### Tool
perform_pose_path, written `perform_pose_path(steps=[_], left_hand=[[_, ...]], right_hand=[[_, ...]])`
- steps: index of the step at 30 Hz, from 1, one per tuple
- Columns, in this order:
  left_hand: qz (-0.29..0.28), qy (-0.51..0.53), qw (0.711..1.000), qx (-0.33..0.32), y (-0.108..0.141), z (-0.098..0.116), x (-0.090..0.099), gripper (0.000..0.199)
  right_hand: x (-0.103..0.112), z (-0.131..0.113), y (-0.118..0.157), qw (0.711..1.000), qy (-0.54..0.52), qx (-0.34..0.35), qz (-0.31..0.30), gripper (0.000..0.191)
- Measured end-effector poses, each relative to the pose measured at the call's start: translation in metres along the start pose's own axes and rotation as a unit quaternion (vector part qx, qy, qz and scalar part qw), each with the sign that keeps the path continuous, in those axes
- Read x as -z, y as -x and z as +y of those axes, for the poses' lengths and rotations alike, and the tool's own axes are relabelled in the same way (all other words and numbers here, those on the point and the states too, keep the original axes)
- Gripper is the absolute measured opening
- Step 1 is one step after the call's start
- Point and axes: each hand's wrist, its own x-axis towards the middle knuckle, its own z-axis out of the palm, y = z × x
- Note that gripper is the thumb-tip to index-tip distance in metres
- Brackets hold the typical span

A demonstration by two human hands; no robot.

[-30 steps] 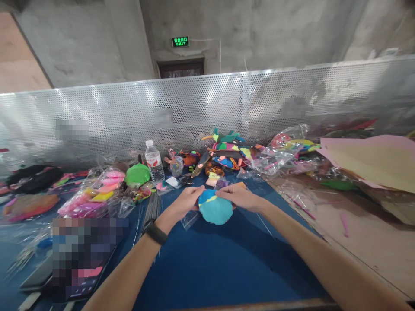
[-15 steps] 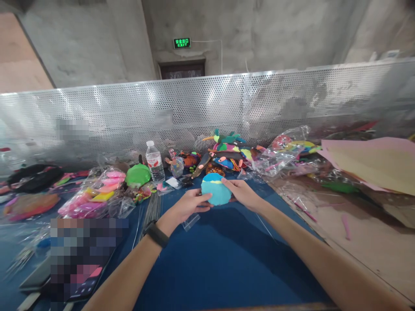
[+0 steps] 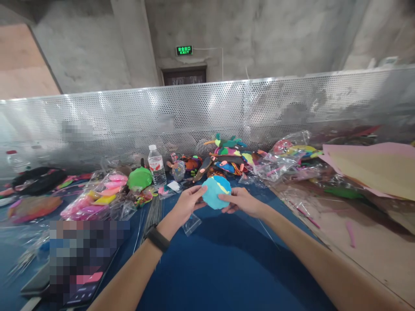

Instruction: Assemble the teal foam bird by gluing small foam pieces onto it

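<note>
Between my two hands, raised over the blue table, is a round light-blue clay disc with a darker blue part and a yellow streak across its upper right. My left hand pinches its left edge, thumb toward the upper left. On the other side my right hand grips the lower right, its thumb lying on the front face and the fingers curled behind. The far side of the disc is hidden. A small clear plastic bag lies on the table below my left hand.
Behind the disc sits a pile of colourful clay figures. A water bottle and a green clay dome stand left of it. Thin wires, bagged clay and a phone lie left; cardboard lies right.
The disc has turned clockwise, so its yellow streak now slants down to the right. My left thumb has shifted up the edge, and my right thumb has moved lower onto the face.
</note>
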Motion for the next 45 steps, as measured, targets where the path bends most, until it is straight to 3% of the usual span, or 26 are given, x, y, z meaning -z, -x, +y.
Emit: perform_pose_path(steps=[3, 7, 13, 19, 27, 34, 45], left_hand=[[-0.028, -0.013, 0.999, 0.022, 0.001, -0.001, -0.001, 0.037], [-0.007, -0.011, 1.0, 0.023, 0.0, -0.003, -0.003, 0.032], [0.041, 0.044, 0.998, -0.014, -0.003, -0.005, -0.004, 0.027], [0.035, 0.027, 0.998, -0.049, -0.004, -0.005, -0.002, 0.03], [0.043, 0.008, 0.999, -0.028, -0.004, -0.004, -0.002, 0.032], [0.01, 0.027, 0.999, -0.035, -0.004, -0.003, -0.003, 0.033], [0.026, 0.041, 0.998, -0.04, -0.009, -0.007, 0.001, 0.036]], right_hand=[[0.001, 0.002, -0.003, 0.999, 0.002, 0.03, 0.041, 0.043], [-0.001, 0.003, -0.007, 0.996, -0.009, 0.037, 0.084, 0.042], [-0.007, 0.001, -0.006, 0.995, -0.025, 0.033, 0.087, 0.041], [-0.008, 0.003, -0.006, 0.995, -0.026, 0.03, 0.09, 0.037], [-0.014, 0.003, -0.005, 0.994, -0.021, 0.038, 0.099, 0.037], [-0.012, 0.003, -0.007, 0.994, -0.039, 0.033, 0.098, 0.04], [-0.009, 0.003, -0.007, 0.994, -0.032, 0.044, 0.095, 0.041]])
